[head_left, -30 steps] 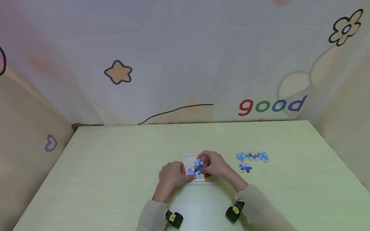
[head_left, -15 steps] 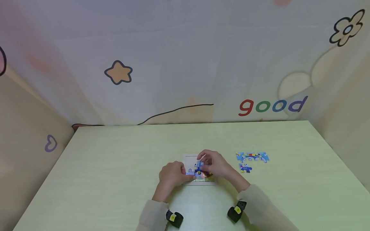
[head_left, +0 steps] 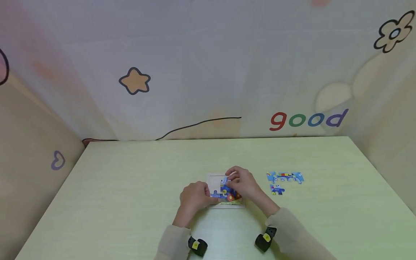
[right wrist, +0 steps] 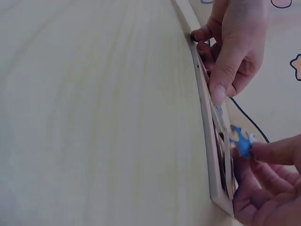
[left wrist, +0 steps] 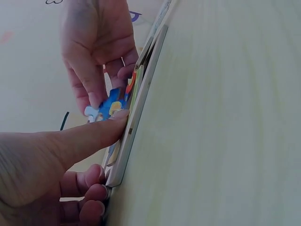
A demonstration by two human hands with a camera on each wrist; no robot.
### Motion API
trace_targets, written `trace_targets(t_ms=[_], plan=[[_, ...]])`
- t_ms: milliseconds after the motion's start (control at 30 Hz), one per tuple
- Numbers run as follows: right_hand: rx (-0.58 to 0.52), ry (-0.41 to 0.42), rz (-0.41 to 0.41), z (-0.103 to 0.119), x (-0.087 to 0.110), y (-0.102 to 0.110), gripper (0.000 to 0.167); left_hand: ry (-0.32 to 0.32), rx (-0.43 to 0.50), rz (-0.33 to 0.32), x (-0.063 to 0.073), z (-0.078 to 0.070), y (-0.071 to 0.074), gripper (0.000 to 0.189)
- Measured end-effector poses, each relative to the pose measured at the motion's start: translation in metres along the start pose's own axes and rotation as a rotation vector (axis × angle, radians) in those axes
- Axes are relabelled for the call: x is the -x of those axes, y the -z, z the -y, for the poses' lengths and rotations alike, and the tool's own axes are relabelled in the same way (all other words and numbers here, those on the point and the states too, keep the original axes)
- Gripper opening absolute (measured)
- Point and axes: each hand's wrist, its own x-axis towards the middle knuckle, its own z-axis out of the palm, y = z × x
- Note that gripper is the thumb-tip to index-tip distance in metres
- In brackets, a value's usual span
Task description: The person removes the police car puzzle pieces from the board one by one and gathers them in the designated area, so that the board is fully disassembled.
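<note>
A shallow jigsaw tray [head_left: 224, 207] with a pale rim lies in front of me, several joined picture pieces with a red wheel [head_left: 230, 198] along its near side. My left hand [head_left: 193, 196] grips the tray's left side, its thumb pressing the pieces and its fingers curled at the edge, as the left wrist view shows. Between thumb and fingers, my right hand [head_left: 244, 183] pinches a blue jigsaw piece [right wrist: 242, 141] over the tray. That piece stands tilted against the joined ones, which sit partly raised from the tray in the right wrist view.
To the right of the tray lies a joined strip of blue jigsaw pieces [head_left: 285, 177], with a single blue piece [head_left: 277, 189] just below it. A printed cloth backdrop [head_left: 195, 72] rises behind the pale table [head_left: 130, 173].
My right hand has shifted slightly up and away with its fingers still at the blue piece. More of the joined pieces and the red wheel now show. My left hand stays put.
</note>
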Motion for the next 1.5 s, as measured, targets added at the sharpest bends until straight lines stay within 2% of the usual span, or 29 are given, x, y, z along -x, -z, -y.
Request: trace_targets(t_ms=[300, 700, 900, 1133, 1500], plan=[[-0.115, 0.021, 0.053, -0.01, 0.012, 0.028, 0.021, -0.005, -0.007, 0.003, 0.001, -0.001, 0.003, 0.044], [-0.103, -0.053, 0.056, -0.047, 0.031, 0.091, 0.033, -0.009, -0.003, -0.016, 0.001, 0.001, -0.001, 0.045], [-0.119, -0.065, 0.06, -0.066, 0.042, 0.123, 0.038, -0.004, 0.005, -0.003, 0.001, 0.001, -0.002, 0.044], [-0.04, -0.073, 0.042, -0.081, 0.049, 0.141, 0.039, 0.004, 0.012, 0.004, 0.0, 0.001, -0.002, 0.043], [0.202, -0.054, -0.012, -0.092, 0.047, 0.145, 0.03, 0.003, 0.019, -0.006, 0.001, 0.001, -0.003, 0.043]])
